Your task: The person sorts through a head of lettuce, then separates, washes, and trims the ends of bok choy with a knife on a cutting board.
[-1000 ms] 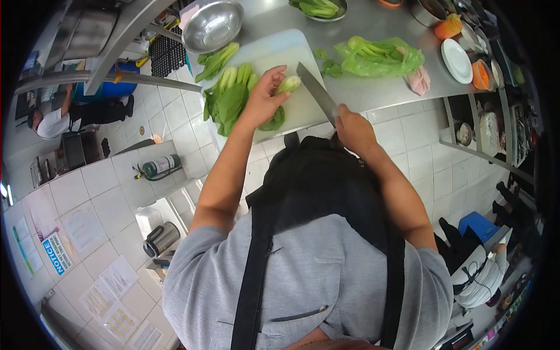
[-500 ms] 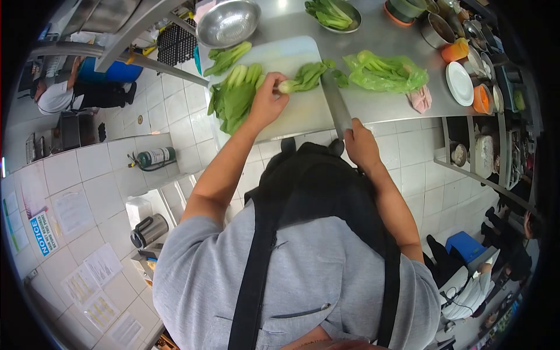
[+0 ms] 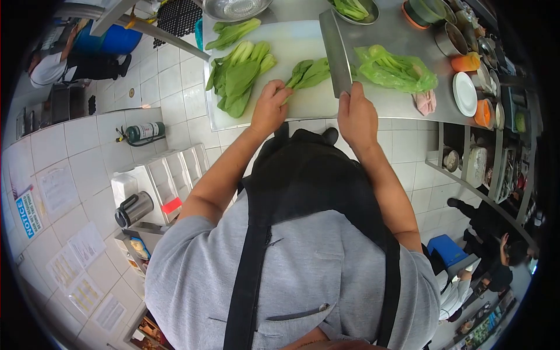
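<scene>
My left hand (image 3: 271, 107) is closed around the base of a bok choy (image 3: 311, 74), whose leaves point right across the white cutting board (image 3: 291, 39). In my right hand (image 3: 357, 118) is a broad-bladed knife (image 3: 335, 55), its blade crossing the board's right side beside the leaf ends. A pile of bok choy (image 3: 238, 81) lies on the board left of my left hand, and a separate bok choy (image 3: 233, 34) rests behind it. Right of the knife, a green plastic bag (image 3: 408, 74) holds more bok choy on the steel counter.
A metal colander (image 3: 236, 8) stands behind the board, and a metal bowl (image 3: 374, 13) with greens is at back right. A pink cloth (image 3: 425, 102), a white plate (image 3: 465, 93) and several pots line the counter's right. Other people are farther off on both sides.
My left hand has drawn closer to the board's near edge with the bok choy. The knife has swung more upright and moved up the view, over the leaf ends. The camera view has shifted.
</scene>
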Demonstrator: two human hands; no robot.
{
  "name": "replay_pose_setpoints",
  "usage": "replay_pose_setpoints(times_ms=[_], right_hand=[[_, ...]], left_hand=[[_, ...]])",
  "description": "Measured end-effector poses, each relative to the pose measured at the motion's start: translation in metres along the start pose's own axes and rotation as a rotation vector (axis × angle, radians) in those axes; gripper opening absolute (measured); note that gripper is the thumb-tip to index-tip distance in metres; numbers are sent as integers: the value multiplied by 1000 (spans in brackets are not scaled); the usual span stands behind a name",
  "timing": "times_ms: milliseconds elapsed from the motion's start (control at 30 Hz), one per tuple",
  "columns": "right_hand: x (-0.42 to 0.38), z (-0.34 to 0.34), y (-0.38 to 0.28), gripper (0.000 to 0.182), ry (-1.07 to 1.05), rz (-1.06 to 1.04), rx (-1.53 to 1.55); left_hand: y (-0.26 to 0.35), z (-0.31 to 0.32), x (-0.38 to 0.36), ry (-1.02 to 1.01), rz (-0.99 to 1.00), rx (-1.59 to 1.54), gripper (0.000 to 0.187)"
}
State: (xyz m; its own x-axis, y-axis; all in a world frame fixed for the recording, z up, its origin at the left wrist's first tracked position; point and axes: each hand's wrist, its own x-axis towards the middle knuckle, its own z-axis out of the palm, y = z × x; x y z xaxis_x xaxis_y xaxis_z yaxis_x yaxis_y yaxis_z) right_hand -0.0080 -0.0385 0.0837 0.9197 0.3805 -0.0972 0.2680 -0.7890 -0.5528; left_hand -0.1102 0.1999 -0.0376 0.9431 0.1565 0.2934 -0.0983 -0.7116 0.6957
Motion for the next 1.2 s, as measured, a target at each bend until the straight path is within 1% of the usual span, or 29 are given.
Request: replay_pose_setpoints(times_ms=[33, 100, 133, 167, 200, 233, 267, 333, 367, 400, 467, 500, 533, 600, 633, 667, 700, 733, 800, 833, 867, 900, 933, 1000, 1033, 1100, 1200], right_hand=[[3, 14, 7, 24, -5, -4, -1], [4, 52, 29, 25, -95, -5, -72], [6, 55, 34, 25, -95, -6, -69], [8, 58, 41, 25, -170, 9, -97], [10, 55, 42, 26, -246, 25, -123], [10, 50, 46, 26, -245, 9, -105], [9, 44, 50, 26, -245, 18, -100], [14, 28, 50, 25, -207, 68, -120], [16, 25, 52, 24, -181, 121, -127], [14, 19, 52, 24, -176, 126, -125], [11, 6, 50, 25, -138, 172, -76], [6, 5, 51, 25, -135, 171, -77], [0, 7, 54, 26, -139, 129, -21], [-9, 16, 63, 26, -142, 82, 29], [-14, 26, 69, 26, -172, 55, 50], [-19, 36, 75, 27, -203, 28, 70], [-22, 41, 79, 26, -231, 44, 64], [-23, 37, 75, 26, -230, 39, 60], [-29, 31, 65, 27, -273, 157, 59], [-32, 27, 60, 26, -267, 176, 52], [-35, 29, 63, 26, -268, 187, 56], [-35, 30, 66, 26, -256, 139, 15], [-36, 31, 68, 25, -244, 87, -28], [-35, 24, 65, 25, -259, 85, -41], [-33, 17, 59, 24, -272, 78, -58], [-34, 9, 48, 24, -266, 49, -42], [-31, 0, 34, 22, -275, -1, -52]], left_hand=[[0, 1, -2, 7, 19, 17, 44], [0, 3, -7, 8, 2, 5, 43], [1, 2, -7, 5, -7, -8, 43], [2, 1, -7, 3, -5, -4, 43], [3, -2, -8, 16, -59, -51, 42], [5, -5, -11, 25, -115, -99, 41], [5, -7, -14, 14, -113, -99, 41], [1, -13, -12, 167, -191, -159, 37], [-4, -15, -10, 211, -183, -152, 35], [-1, -19, -4, 206, -178, -153, 35], [10, -32, 18, 295, -108, -108, 36], [9, -32, 27, 308, -62, -53, 41], [9, -32, 41, 311, -61, -53, 41], [12, -25, 64, 277, 69, 141, 51], [14, -18, 67, 283, 67, 139, 51], [18, -11, 70, 133, 64, 240, 56], [20, -4, 73, -17, 62, 341, 61], [16, 4, 71, -10, 61, 340, 61], [4, 23, 60, -81, 58, 135, 62], [-2, 27, 58, -91, 59, 133, 62], [-10, 30, 56, -25, 52, 79, 57], [-14, 30, 57, 45, 42, 27, 52], [-18, 29, 58, 41, 39, 27, 52], [-25, 26, 60, 25, -28, -57, 42], [-25, 25, 62, 25, -33, -55, 42], [-24, 27, 69, -14, -10, -148, 35], [-23, 28, 78, -41, 36, -71, 33]])
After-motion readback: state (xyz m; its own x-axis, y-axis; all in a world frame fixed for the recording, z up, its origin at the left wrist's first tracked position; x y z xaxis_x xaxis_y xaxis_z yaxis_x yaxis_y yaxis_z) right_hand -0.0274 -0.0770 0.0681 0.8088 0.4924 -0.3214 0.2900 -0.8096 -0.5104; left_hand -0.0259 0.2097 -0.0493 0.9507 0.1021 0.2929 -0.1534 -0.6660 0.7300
